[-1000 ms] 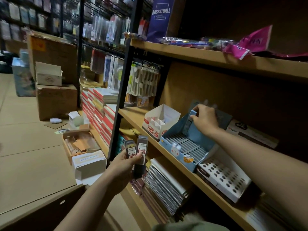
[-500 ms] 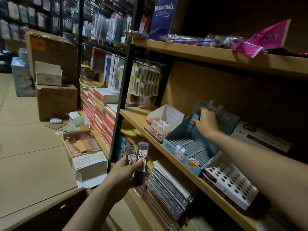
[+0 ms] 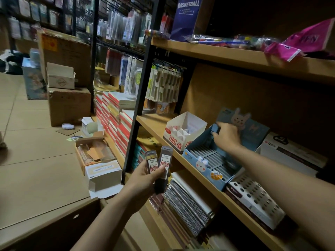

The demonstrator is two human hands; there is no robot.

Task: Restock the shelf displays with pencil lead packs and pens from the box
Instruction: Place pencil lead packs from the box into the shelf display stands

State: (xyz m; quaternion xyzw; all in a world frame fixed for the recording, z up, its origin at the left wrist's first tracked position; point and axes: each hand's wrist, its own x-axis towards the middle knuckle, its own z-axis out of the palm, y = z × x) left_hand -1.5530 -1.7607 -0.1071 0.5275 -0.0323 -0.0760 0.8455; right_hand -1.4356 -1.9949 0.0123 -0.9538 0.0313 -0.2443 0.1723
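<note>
below the shelf, left hand [image 3: 145,180] grips two "0.7" lead packs [image 3: 158,163]; right hand [image 3: 226,137] pinches one.

I see my left hand [image 3: 145,175] holding two dark pencil lead packs [image 3: 159,163] upright and side by side, in front of the wooden shelf [image 3: 157,124]; my right hand [image 3: 227,136] reaches into the blue display box [image 3: 208,160] with the rabbit card at its back, fingers curled on a small blue pack [image 3: 215,128] at its upper left corner; a white divided box [image 3: 183,133] stands just left of it; a white holed tray [image 3: 257,201] lies to its right; spiral notebooks [image 3: 186,205] are stacked below.
</note>
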